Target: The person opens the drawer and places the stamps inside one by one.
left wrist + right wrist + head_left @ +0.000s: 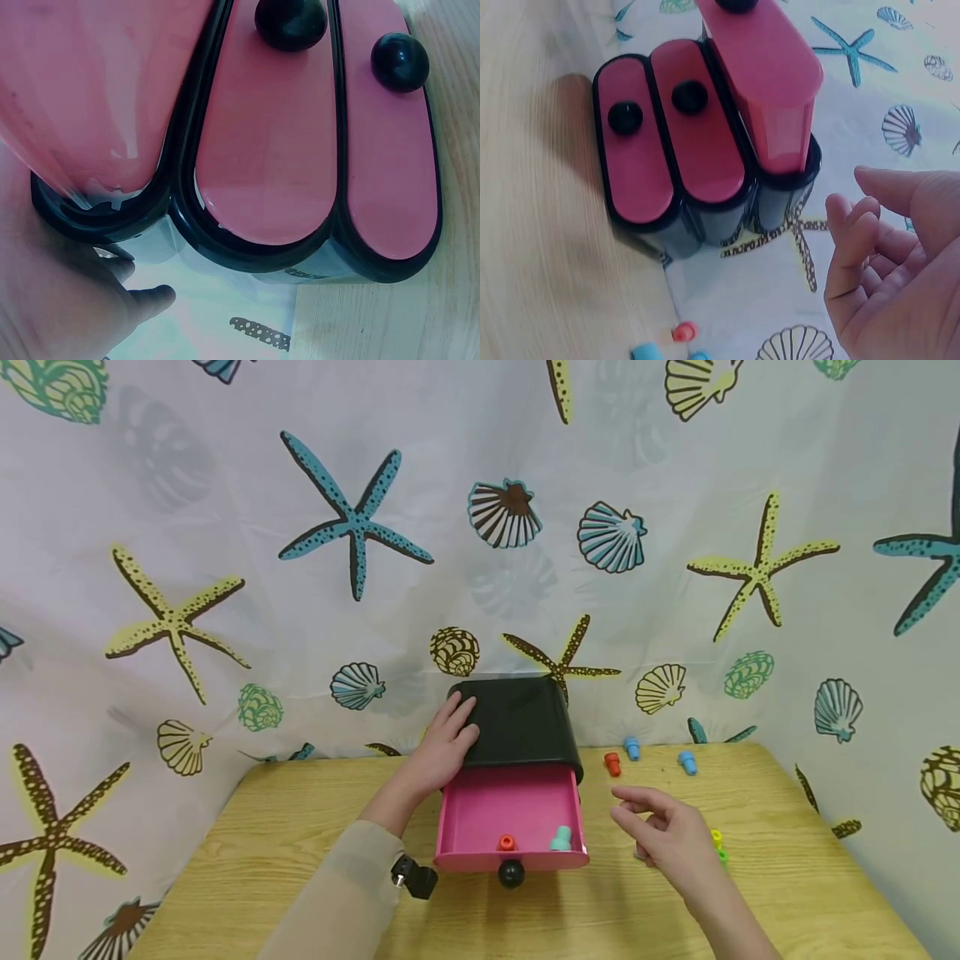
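Observation:
A black drawer cabinet [517, 722] stands at the back of the table, its pink top drawer [465, 862] pulled out. Inside the drawer lie a red bolt-shaped peg [507, 842] and a teal one [561, 839] near the front. My left hand [442, 747] rests on the cabinet's top left side with fingers extended. To the right of the drawer my right hand [663, 831] hovers, fingers loosely bent and nothing visible between them. Two lower drawers, a middle drawer [697, 146] and a bottom drawer [636, 169], are closed in the right wrist view.
Right of the cabinet lie a red peg [612, 764] and two blue pegs, one behind [632, 747]. A yellow piece [717, 837] and a green piece [723, 856] are partly hidden by the right hand. A patterned curtain [420, 610] surrounds the wooden table [300, 827].

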### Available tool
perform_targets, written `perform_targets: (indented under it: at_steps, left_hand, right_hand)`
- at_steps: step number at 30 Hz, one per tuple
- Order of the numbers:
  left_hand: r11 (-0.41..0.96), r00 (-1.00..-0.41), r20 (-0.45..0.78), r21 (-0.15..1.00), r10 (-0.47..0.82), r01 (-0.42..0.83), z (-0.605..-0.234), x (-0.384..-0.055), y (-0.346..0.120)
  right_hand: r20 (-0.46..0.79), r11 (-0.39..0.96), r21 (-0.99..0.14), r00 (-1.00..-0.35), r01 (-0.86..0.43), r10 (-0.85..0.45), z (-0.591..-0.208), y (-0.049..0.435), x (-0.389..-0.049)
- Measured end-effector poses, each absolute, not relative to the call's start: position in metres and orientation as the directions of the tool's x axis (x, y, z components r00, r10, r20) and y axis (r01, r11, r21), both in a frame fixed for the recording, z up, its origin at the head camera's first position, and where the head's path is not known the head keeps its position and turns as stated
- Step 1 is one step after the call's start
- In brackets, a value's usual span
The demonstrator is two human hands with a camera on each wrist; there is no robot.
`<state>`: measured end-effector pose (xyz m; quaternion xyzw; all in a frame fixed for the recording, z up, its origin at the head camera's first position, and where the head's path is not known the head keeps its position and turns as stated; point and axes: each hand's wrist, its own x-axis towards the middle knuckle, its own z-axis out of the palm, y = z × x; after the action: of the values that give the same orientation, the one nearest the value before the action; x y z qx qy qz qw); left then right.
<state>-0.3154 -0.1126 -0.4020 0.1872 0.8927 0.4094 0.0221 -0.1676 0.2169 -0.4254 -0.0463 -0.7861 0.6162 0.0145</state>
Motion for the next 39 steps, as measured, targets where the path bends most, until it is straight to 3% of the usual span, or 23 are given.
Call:
perform_targets:
  at_steps: [20, 39]
  left_hand:
    - [0.602, -0.930, 0.120, 0.732, 0.347, 0.319, -0.401, -0.314, -0.113]
    - [0.592, -0.922, 0.129, 0.733, 0.364, 0.336, -0.406, -0.320, -0.116]
  right_hand:
    - [-0.110, 0.278, -0.950, -0.984, 0.145, 0.138, -0.441, 0.262, -0.164]
    - [-0.140, 0.350, -0.921, -0.983, 0.174, 0.121, -0.485, 0.271, -0.180]
